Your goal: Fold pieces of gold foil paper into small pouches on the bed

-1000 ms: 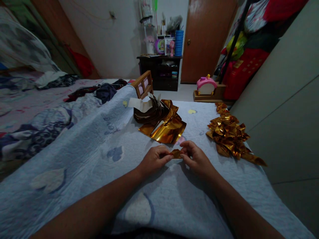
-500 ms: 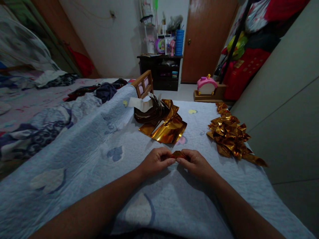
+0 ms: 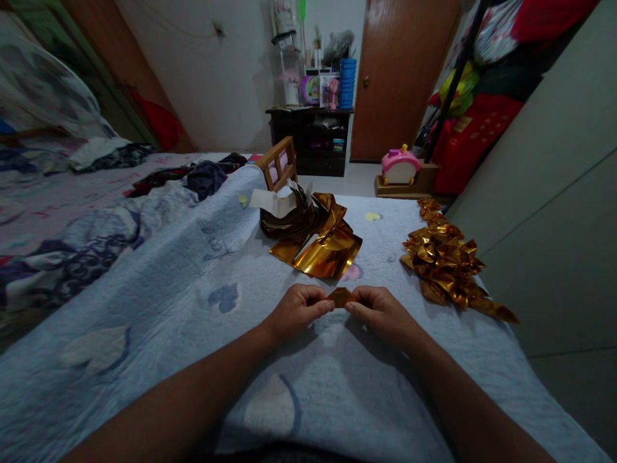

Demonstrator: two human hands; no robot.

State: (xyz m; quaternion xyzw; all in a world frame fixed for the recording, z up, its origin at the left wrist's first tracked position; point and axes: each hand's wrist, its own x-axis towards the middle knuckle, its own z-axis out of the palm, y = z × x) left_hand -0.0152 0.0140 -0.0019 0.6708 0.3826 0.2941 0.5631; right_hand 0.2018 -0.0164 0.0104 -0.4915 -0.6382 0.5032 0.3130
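Between my two hands is a small piece of folded gold foil paper [image 3: 341, 297], its top edge flat and its sides sloping. My left hand [image 3: 299, 310] pinches its left end with thumb and fingers. At the right end, my right hand [image 3: 378, 312] grips it the same way. Just beyond my hands lies a stack of gold foil sheets [image 3: 328, 254], shiny in front and curled up with pale backs at the rear. To the right rests a heap of folded gold foil pieces [image 3: 443, 260].
A light blue quilt [image 3: 193, 360] with heart patterns covers the surface under my hands. A small wooden chair-like frame [image 3: 279, 161] stands behind the stack. Rumpled clothes [image 3: 207, 177] lie to the left, and a pale cabinet [image 3: 554, 212] borders the right side.
My fingers have drawn slightly apart along the folded foil, so more of its middle shows. The stack and the heap stay where they were.
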